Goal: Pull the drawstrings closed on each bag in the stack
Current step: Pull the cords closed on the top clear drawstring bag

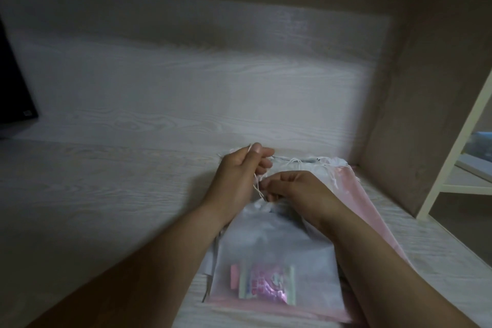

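We pinch the thin drawstring [255,181] with left hand [237,170] and right hand [298,190]; the bag [274,242] beneath seems limp, light: grip cords only.

drawstring [256,181]: in the grip itself, thin white cord; we read it as matt string.
top bag [266,242]: just below the grip, frosted translucent plastic, matt and smooth to our eye.
packet [266,285]: inside that bag, nearer us than the grip, a glossy pink wrapper with a foil-like shine.
pink bag [354,194]: under and right of the grip, smooth pink film, faint sheen.
tabletop [133,194]: all round the grip, pale wood-grain surface, matt.
shelf frame [452,152]: well right of the grip, smooth cream finish.
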Tool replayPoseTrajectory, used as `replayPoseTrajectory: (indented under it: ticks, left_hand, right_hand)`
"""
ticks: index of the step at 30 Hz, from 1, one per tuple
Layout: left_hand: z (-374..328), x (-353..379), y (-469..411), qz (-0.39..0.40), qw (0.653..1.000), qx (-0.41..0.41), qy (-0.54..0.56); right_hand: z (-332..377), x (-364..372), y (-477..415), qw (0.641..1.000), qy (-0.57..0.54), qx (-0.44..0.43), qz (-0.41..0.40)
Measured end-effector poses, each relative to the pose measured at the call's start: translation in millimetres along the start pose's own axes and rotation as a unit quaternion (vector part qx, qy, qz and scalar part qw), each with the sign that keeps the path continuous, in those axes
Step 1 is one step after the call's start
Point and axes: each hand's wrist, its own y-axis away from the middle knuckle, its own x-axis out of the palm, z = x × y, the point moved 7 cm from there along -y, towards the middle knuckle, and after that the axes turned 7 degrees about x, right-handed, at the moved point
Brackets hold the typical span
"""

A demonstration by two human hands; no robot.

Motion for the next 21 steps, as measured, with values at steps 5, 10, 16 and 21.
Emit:
replayPoseTrajectory:
  ticks: [5,10,16,21]
  left_hand:
    - [-7,5,-3,0.076,0.997,-0.002,-0.016]
    - [-9,1,-5,0.094,0.995,0.001,-0.017]
    - [-5,11,-3,0.145,0.986,-0.004,-0.077]
    - [5,11,4,0.169,0.959,0.022,-0.228]
  right_hand:
    - [8,11,9,0.996,0.054,-0.039,0.064]
    - [14,27,15,0.988,0.069,-0.071,0.116]
    - [9,11,8,0.998,0.006,-0.055,0.031]
    - [6,-8,2,0.998,-0.011,-0.053,-0.041]
